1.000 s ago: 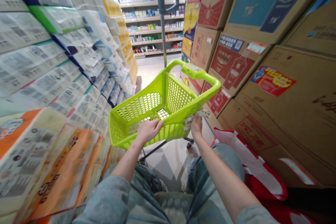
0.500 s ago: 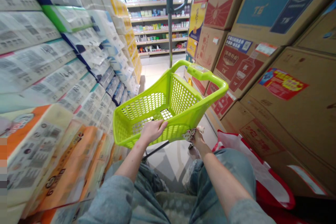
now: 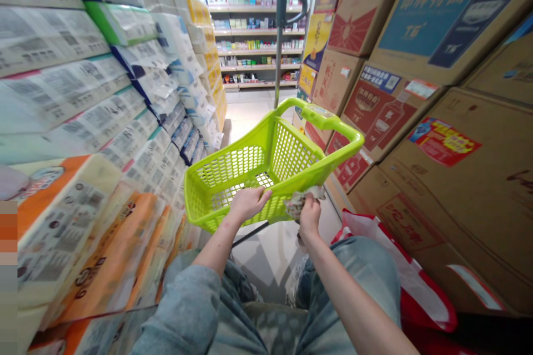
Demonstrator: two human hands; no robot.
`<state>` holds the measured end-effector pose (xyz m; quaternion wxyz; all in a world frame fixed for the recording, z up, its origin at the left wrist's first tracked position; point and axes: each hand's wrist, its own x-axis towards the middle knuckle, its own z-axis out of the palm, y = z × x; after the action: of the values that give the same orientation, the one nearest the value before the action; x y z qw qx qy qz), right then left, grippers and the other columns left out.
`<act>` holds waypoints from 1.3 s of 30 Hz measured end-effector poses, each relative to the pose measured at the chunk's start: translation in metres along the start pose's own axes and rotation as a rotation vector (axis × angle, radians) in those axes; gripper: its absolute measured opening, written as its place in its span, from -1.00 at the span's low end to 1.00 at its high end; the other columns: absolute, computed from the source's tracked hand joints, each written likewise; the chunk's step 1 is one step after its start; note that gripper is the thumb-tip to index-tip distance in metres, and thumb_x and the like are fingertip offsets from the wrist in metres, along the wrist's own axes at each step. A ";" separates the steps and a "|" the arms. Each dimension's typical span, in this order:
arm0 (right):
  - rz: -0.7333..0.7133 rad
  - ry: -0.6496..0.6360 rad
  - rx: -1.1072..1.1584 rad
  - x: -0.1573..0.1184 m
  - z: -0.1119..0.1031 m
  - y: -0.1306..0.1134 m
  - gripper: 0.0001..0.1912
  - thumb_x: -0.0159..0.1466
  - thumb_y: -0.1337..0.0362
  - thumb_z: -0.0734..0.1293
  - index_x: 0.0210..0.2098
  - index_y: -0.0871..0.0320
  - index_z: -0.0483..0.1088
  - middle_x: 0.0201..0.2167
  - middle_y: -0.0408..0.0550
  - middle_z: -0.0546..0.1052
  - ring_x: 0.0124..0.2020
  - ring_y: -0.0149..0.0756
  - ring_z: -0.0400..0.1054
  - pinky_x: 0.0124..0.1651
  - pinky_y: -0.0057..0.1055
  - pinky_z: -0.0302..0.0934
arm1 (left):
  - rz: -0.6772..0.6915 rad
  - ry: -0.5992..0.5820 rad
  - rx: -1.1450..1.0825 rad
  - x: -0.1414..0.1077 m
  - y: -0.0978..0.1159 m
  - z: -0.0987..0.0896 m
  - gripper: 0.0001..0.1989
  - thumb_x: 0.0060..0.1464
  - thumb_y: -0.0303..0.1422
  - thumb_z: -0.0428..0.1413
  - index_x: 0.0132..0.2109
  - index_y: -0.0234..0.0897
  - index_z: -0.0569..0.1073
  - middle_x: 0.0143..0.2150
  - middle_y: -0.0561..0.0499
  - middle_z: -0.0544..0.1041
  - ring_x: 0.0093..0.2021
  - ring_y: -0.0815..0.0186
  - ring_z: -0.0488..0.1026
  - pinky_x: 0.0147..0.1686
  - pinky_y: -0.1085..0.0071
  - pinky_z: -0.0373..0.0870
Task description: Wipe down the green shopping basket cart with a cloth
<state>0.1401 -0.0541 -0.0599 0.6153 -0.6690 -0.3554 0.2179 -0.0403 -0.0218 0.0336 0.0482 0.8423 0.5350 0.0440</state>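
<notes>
The left hand [image 3: 250,203] curls over the near rim of the lime-green perforated plastic trolley basket [image 3: 245,163], above the pale floor [image 3: 250,106]. The closed right hand [image 3: 310,214] grips a crumpled, patterned whitish cloth [image 3: 295,205] at the near side's lower edge, higher than half a second ago. A blue-labelled brown cardboard carton [image 3: 433,11] reads "郎牌特曲 T6".

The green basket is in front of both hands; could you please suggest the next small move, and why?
Perhaps the right hand could slide the crumpled cloth a little along the near outer side of the green basket, since it holds the cloth there while the left hand rests at the near rim, seemingly steadying it.
</notes>
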 end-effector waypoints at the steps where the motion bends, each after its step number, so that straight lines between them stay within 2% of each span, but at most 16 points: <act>1: -0.054 0.043 -0.021 0.000 -0.005 -0.016 -0.55 0.29 0.01 0.01 -0.30 0.20 0.34 -0.29 0.09 0.48 -0.20 -0.22 0.38 -0.16 -0.33 0.25 | 0.000 0.002 0.002 0.000 0.001 0.001 -0.49 0.21 -0.05 -0.32 -0.26 -0.20 0.44 -0.31 -0.03 0.55 -0.29 0.23 0.47 -0.34 0.41 0.22; 4: -0.312 0.105 -0.128 0.004 -0.019 -0.064 -0.58 0.29 0.05 0.08 -0.34 0.22 0.40 -0.16 0.14 0.40 -0.06 -0.19 0.29 0.04 -0.27 0.13 | 0.000 0.001 0.007 0.000 0.001 0.002 -0.63 0.18 -0.14 -0.19 -0.22 -0.19 0.43 -0.28 -0.04 0.55 -0.26 0.23 0.47 -0.31 0.40 0.25; 7: -0.542 0.090 -0.241 0.019 -0.030 -0.092 -0.62 0.31 0.13 0.10 -0.23 0.23 0.43 -0.01 0.17 0.32 0.02 -0.18 0.22 0.10 -0.22 0.09 | 0.006 0.010 -0.001 -0.001 -0.001 0.003 -0.68 0.16 -0.18 -0.16 -0.23 -0.18 0.43 -0.28 -0.03 0.55 -0.27 0.23 0.48 -0.31 0.40 0.26; 11: -0.755 -0.056 -0.528 0.037 -0.031 -0.095 -0.62 0.31 0.26 0.09 0.03 0.18 0.36 0.11 0.11 0.31 0.17 -0.11 0.02 0.18 -0.10 0.01 | 0.004 0.014 -0.018 -0.003 -0.002 0.003 -0.69 0.15 -0.17 -0.15 -0.20 -0.17 0.42 -0.28 -0.03 0.56 -0.27 0.21 0.49 -0.31 0.38 0.29; 14: -0.831 -0.195 -0.670 0.031 -0.017 -0.089 -0.55 0.30 0.35 0.06 0.13 0.27 0.27 0.12 0.13 0.32 0.21 -0.13 -0.04 0.23 -0.11 -0.03 | -0.019 0.017 -0.069 -0.003 -0.001 0.003 -0.66 0.12 -0.15 -0.11 -0.05 -0.15 0.38 -0.27 -0.04 0.56 -0.24 0.16 0.50 -0.28 0.34 0.32; 17: -0.854 -0.335 -0.716 0.008 0.005 -0.087 -0.51 0.26 0.42 0.04 0.16 0.39 0.22 0.12 0.20 0.32 0.24 -0.15 -0.03 0.25 -0.16 -0.03 | -0.052 0.079 -0.220 -0.002 -0.001 0.006 -0.53 0.07 -0.20 -0.03 0.15 -0.14 0.22 -0.24 -0.02 0.56 -0.24 0.15 0.50 -0.25 0.31 0.35; 21: -0.769 -0.419 -0.684 -0.014 0.025 -0.086 -0.38 0.16 0.47 0.08 0.23 0.50 0.05 0.20 0.26 0.21 0.31 -0.09 -0.17 0.28 -0.13 -0.06 | -0.028 0.274 -0.584 -0.001 -0.009 0.013 -0.35 0.03 -0.36 0.01 0.26 -0.17 0.00 0.00 -0.06 0.47 -0.16 0.22 0.48 -0.16 0.30 0.37; 24: -0.699 -0.503 -0.576 -0.012 0.024 -0.087 -0.24 0.11 0.52 0.07 0.31 0.38 -0.17 0.28 0.13 0.09 0.33 -0.18 -0.22 0.27 -0.17 -0.03 | 0.069 0.459 -0.785 -0.002 -0.014 0.016 -0.40 0.06 -0.40 -0.03 0.25 -0.18 0.00 0.13 -0.09 0.35 0.04 0.26 0.37 0.00 0.27 0.32; 27: -0.666 -0.638 -0.447 -0.004 0.015 -0.089 -0.13 0.07 0.54 0.08 0.34 0.23 -0.31 0.29 0.05 0.06 0.27 -0.24 -0.01 0.20 -0.24 0.08 | 0.113 0.583 -0.756 -0.006 -0.006 0.017 -0.50 0.10 -0.33 -0.02 0.19 -0.23 0.12 0.14 -0.12 0.32 0.12 0.24 0.28 0.09 0.23 0.23; 29: -0.654 -0.688 -0.388 0.000 0.010 -0.091 -0.10 0.04 0.54 0.09 0.34 0.18 -0.31 0.28 0.03 0.09 0.21 -0.26 0.12 0.16 -0.25 0.13 | 0.134 0.593 -0.670 -0.009 0.006 0.017 -0.54 0.11 -0.29 0.00 0.15 -0.26 0.19 0.10 -0.13 0.35 0.10 0.23 0.28 0.10 0.24 0.22; 32: -0.666 -0.711 -0.353 0.005 0.007 -0.094 -0.10 0.01 0.54 0.08 0.33 0.13 -0.23 0.25 -0.01 0.16 0.20 -0.29 0.13 0.19 -0.22 0.08 | 0.136 0.508 -0.534 -0.012 0.024 0.016 -0.62 0.15 -0.25 -0.03 0.09 -0.27 0.28 0.02 -0.11 0.42 0.03 0.23 0.33 0.05 0.26 0.23; 36: -0.733 -0.773 -0.441 0.027 -0.002 -0.105 -0.25 0.04 0.48 0.14 0.25 0.19 0.06 0.21 0.07 0.23 0.23 -0.24 0.08 0.18 -0.24 0.08 | 0.092 0.399 -0.392 -0.008 0.031 0.012 -0.60 0.19 -0.16 -0.11 0.09 -0.24 0.31 -0.03 -0.08 0.46 -0.02 0.24 0.37 -0.01 0.29 0.25; 38: -0.763 -0.707 -0.536 0.045 -0.010 -0.116 -0.41 0.09 0.45 0.15 0.14 0.22 0.25 0.13 0.10 0.33 0.17 -0.23 0.16 0.14 -0.27 0.11 | 0.078 0.360 -0.333 -0.006 0.031 0.010 -0.60 0.19 -0.18 -0.11 0.14 -0.17 0.27 -0.06 -0.05 0.47 -0.05 0.25 0.38 -0.06 0.33 0.26; 39: -0.773 -0.628 -0.589 0.055 -0.014 -0.122 -0.48 0.12 0.45 0.12 0.08 0.24 0.31 0.06 0.10 0.40 0.10 -0.24 0.25 0.11 -0.30 0.13 | 0.065 0.340 -0.302 -0.006 0.031 0.008 -0.60 0.19 -0.22 -0.10 0.16 -0.13 0.25 -0.07 -0.03 0.47 -0.07 0.26 0.39 -0.08 0.34 0.27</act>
<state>0.1609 -0.0233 0.0698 0.3032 -0.5370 -0.7851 0.0574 -0.0141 -0.0402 0.0292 0.0815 0.8228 0.4954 0.2663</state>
